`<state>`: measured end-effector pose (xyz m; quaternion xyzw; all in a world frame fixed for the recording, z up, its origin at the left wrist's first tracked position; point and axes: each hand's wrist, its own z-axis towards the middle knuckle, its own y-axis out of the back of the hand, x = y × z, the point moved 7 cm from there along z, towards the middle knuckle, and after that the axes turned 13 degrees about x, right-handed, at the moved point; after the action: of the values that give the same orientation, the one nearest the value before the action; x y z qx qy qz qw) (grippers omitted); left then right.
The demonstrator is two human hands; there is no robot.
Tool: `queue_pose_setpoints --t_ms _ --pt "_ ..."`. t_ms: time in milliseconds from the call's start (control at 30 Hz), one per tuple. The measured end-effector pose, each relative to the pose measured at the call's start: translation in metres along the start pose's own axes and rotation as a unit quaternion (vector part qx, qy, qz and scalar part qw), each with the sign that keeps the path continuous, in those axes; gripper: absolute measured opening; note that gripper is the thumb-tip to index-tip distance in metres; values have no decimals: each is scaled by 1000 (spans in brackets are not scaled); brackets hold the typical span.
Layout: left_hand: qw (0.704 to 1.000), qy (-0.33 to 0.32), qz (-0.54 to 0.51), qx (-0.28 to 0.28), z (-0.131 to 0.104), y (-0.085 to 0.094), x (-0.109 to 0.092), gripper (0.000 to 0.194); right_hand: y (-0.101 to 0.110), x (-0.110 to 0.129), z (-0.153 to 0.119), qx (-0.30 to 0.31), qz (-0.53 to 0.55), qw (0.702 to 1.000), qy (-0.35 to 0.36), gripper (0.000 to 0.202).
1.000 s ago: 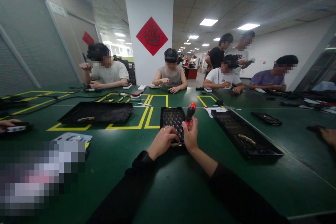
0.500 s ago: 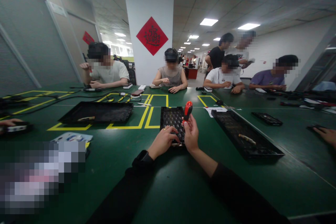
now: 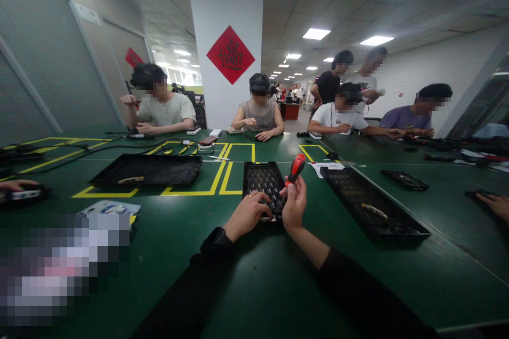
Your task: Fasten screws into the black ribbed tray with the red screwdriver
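Screwdriver (image 3: 296,168) shifted, clasped in right hand (image 3: 294,206), left hand (image 3: 246,215) curled over tray (image 3: 251,171), hold unclear

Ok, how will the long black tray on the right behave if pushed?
The tray is probably stiff, given its straight raised walls. Lying broad and low, it should slide rather than tip. The pale strip resting inside might shift.

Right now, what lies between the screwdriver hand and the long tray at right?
Between right hand and long black tray: bare green tabletop, in the head view.
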<state>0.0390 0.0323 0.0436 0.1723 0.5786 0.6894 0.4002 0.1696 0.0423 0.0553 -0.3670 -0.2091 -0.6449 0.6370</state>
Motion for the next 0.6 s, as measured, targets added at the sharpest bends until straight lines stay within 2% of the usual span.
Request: queue_pose_setpoints --t_ms 100,200,267,333,400,467,533,600 --pt "1000 0 25 -9 0 6 -3 34 6 2 4 -28 -1 1000 -4 40" --pt "998 15 52 -43 -1 21 -12 31 4 9 8 -23 10 1000 -19 40" --pt "996 31 30 -81 -2 33 -19 35 -2 18 8 -12 33 999 -27 40" --pt "995 28 -30 -96 -2 36 -27 43 -14 29 4 6 63 997 -45 42" --pt "991 25 -95 -90 0 33 -32 48 -30 40 0 48 82 992 -80 40" --pt "987 49 -135 -78 1 26 -31 41 -45 53 1 89 83 989 -83 40" --pt "980 107 -140 -91 0 26 -21 34 -62 63 9 183 87 977 -73 40" --pt "963 199 -111 -141 -8 35 -4 38 -66 64 24 255 44 964 -63 42"
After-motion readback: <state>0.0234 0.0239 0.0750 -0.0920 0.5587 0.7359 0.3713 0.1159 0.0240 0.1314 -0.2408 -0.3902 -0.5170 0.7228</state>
